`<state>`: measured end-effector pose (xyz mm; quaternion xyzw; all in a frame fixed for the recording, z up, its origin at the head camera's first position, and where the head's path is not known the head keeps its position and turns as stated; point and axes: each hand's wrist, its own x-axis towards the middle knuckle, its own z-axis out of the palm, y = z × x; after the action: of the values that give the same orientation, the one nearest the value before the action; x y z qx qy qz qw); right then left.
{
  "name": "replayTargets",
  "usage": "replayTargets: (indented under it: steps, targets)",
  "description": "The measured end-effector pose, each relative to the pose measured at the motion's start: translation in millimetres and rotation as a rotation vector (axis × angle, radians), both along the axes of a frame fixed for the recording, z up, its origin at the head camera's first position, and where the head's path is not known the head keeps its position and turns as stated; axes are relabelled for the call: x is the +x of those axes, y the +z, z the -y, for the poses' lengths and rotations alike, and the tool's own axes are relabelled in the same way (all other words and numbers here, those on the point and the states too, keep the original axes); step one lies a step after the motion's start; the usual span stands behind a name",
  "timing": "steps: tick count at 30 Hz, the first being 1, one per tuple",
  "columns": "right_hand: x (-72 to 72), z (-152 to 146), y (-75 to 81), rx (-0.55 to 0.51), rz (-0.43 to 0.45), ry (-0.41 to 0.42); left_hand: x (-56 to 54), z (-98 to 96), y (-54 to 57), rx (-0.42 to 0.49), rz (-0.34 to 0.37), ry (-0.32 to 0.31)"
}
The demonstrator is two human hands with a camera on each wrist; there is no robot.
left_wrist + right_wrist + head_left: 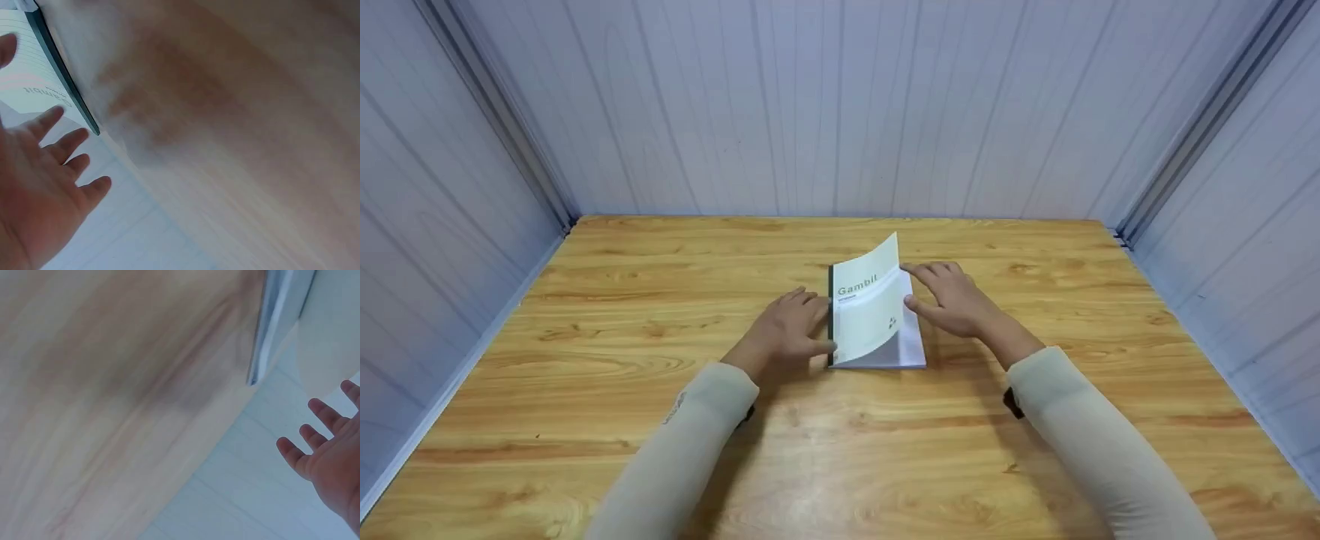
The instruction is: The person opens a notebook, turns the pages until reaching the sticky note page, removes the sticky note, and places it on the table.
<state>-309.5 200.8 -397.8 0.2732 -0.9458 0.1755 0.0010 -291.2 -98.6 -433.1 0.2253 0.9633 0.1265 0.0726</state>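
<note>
A notebook (870, 307) with a pale cover reading "Gambil" lies on the wooden table, its dark spine (831, 315) to the left. Its cover bows up along the right side, and white pages (912, 341) show beneath. Beside the spine, my left hand (787, 326) has its fingers spread, the thumb tip right at the lower spine. In the left wrist view the fingers (67, 146) are fairly straight. At the raised cover edge is my right hand (956, 304), index fingertip and thumb tip meeting that edge in the head view. Its fingers (323, 416) look extended in the right wrist view.
The wood-grain table (660, 315) runs back to a pale panelled wall (840, 112). Similar panels stand at the left (427, 225) and right (1245, 225) sides.
</note>
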Motion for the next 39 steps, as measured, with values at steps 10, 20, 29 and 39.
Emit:
replayTargets:
  steps: [10,20,29,39]
  targets:
    - [-3.4,18.2,15.9,0.007,-0.058,0.023,0.6,-19.8,28.0,0.318,-0.117,-0.025]
    - [-6.8,37.0,27.5,0.05,-0.05,0.039,-2.5,-33.1,42.7,0.325,-0.165,-0.046]
    - [-11.5,34.3,32.2,0.036,-0.045,0.06,-4.8,-37.1,50.6,0.3,-0.233,-0.054]
    - [-29.8,7.7,17.6,-0.043,-0.035,-0.15,-3.7,-39.8,45.9,0.407,-0.199,-0.013]
